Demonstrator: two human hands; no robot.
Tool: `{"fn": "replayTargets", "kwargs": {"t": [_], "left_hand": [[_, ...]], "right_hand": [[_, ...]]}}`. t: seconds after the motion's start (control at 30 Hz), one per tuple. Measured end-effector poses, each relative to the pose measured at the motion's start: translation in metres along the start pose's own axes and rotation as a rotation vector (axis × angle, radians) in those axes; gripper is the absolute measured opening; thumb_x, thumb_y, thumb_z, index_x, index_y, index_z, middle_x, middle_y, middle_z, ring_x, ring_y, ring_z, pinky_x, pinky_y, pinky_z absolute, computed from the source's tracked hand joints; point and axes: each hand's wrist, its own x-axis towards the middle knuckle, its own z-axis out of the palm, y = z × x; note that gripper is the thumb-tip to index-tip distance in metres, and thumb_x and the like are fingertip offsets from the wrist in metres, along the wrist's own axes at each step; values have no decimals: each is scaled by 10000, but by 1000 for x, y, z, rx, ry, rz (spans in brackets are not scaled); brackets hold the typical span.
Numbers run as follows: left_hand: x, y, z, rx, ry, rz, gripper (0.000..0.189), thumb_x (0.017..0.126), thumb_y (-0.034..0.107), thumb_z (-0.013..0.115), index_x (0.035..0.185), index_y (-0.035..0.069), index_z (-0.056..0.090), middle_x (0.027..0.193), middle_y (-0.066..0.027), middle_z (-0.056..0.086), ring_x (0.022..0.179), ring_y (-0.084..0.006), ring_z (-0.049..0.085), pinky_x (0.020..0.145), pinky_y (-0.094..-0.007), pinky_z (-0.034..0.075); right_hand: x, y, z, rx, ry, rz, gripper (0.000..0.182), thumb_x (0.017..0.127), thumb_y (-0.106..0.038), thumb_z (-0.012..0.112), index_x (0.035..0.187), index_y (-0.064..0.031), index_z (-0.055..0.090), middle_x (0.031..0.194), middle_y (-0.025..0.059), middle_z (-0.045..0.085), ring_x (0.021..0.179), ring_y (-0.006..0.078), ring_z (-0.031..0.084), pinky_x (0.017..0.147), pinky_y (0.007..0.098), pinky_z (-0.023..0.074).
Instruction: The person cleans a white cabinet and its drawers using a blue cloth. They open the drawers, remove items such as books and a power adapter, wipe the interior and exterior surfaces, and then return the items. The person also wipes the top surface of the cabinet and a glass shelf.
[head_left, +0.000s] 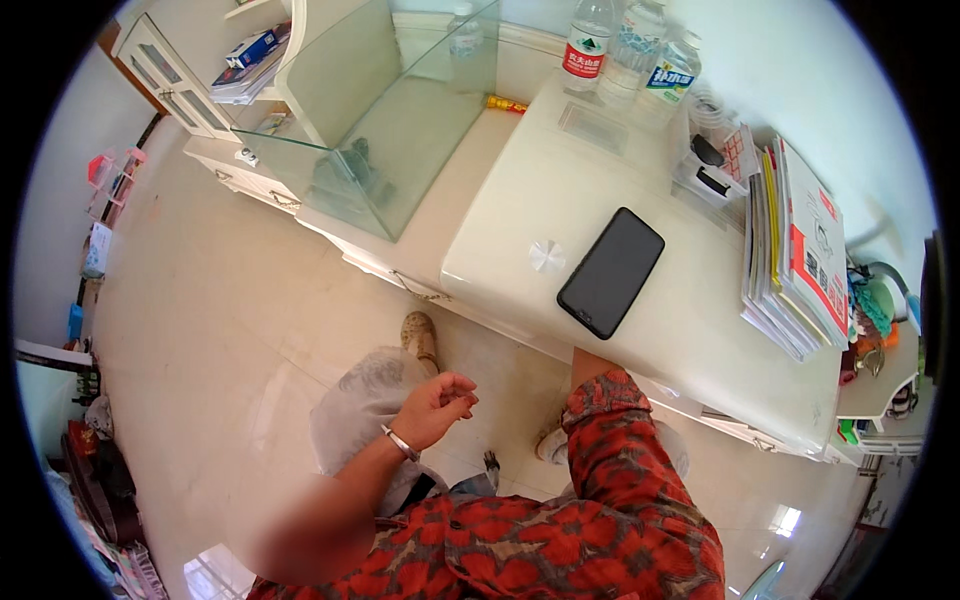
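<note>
My left hand hangs over my left knee with its fingers loosely curled, and nothing shows in it. A silver bangle circles that wrist. My right forearm, in a red patterned sleeve, reaches under the front edge of the white tabletop; the tabletop hides my right hand and whatever it touches. A black smartphone lies face up on the tabletop, above where that arm goes under. Left of the phone is a round silver disc.
Several plastic bottles stand at the back. A clear plastic box and stacked books occupy the right side. Left of the tabletop, a glass tank rests on a lower cabinet with drawers. My legs are below.
</note>
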Motion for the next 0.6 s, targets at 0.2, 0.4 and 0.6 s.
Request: {"fn": "replayTargets", "kwargs": {"t": [0.2, 0.4, 0.6], "left_hand": [[8, -4, 0, 1, 6, 19, 221, 855, 90, 510, 1051, -9, 491, 917, -86, 583, 810, -141, 575, 726, -277, 490], [26, 1, 10, 27, -23, 77, 209, 838, 60, 504, 1039, 0, 502, 902, -86, 592, 789, -145, 576, 694, -279, 492], [31, 5, 19, 146, 63, 70, 173, 834, 122, 511, 999, 81, 539, 874, -52, 613, 697, -111, 576, 626, -226, 441]], "right_hand": [[8, -12, 12, -5, 87, -49, 268, 824, -181, 516, 1037, -23, 557, 1011, 169, 548, 953, 344, 509, 820, 442, 407], [-8, -42, 1, 11, 463, -327, 251, 821, -157, 514, 1027, -21, 561, 991, 167, 552, 928, 345, 519, 799, 440, 418], [-70, -82, -121, 704, 41, 40, 237, 746, -105, 540, 960, -23, 599, 898, 196, 600, 844, 365, 558, 749, 412, 446]]}}
